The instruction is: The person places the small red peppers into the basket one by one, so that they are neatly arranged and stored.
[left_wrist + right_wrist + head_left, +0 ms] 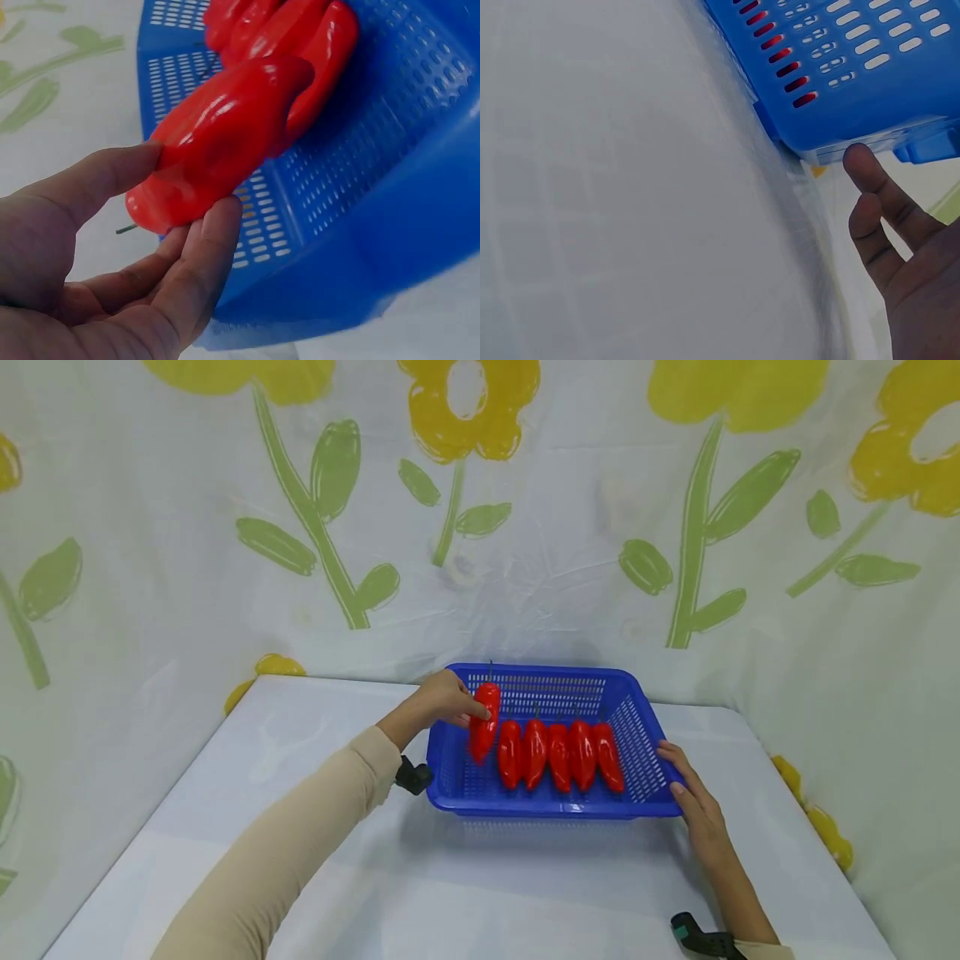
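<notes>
My left hand (447,697) pinches a glossy red pepper (486,720) between thumb and fingers, above the left side of a blue perforated plastic basket (547,807). In the left wrist view the pepper (217,139) is held by its stem end, a thin green stem poking out beside the fingers. Several more red peppers (558,757) lie side by side in a row inside the basket. My right hand (701,814) rests against the basket's right rim, its fingers loosely extended. Two fingers (866,169) show by the basket's corner in the right wrist view.
The basket stands toward the back of a white table (465,893). Behind and beside the table hangs a white cloth (555,593) printed with yellow flowers and green leaves. Dark wrist straps (705,937) sit on both wrists.
</notes>
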A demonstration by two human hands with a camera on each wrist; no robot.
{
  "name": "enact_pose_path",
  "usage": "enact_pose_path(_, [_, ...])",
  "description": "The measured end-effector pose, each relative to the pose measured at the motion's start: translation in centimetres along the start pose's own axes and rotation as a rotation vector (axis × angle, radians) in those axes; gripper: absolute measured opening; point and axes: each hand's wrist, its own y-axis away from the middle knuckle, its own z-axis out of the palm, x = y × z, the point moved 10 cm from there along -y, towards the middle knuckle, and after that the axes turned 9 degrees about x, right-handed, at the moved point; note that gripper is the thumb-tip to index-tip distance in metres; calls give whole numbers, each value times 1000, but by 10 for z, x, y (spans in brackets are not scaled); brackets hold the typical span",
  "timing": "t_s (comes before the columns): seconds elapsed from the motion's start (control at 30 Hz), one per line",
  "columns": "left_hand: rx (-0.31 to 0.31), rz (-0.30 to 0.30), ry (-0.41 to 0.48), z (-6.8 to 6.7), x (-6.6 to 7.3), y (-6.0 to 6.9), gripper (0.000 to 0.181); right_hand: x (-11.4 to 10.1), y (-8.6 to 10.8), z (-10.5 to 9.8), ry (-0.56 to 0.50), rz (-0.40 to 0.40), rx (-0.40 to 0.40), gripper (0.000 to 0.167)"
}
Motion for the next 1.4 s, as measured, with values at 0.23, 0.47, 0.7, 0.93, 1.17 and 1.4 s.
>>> enact_pose_path(0.23, [26, -74, -83, 17, -1, -15, 51, 3, -2, -4, 15, 22, 7, 48])
enact_pose_path(0.47, [28, -114, -208, 24, -8, -20, 67, 1, -2, 1, -8, 7, -6, 48])
enact_pose_path(0.7, [56, -121, -235, 28, -8, -19, 45, 2, -2, 1, -12, 10, -8, 48])
enact_pose_path(0.93, [63, -84, -331, 37, -9, -14, 29, 2, -1, 0, -13, 4, -6, 48])
enact_pose_path(1.17, [68, -144, -274, 41, -17, -14, 35, 6, 0, 2, -22, 15, -6, 48])
enact_pose_path(1.4, [52, -136, -314, 45, -19, -19, 39, 4, -1, 2, -20, 20, 5, 48])
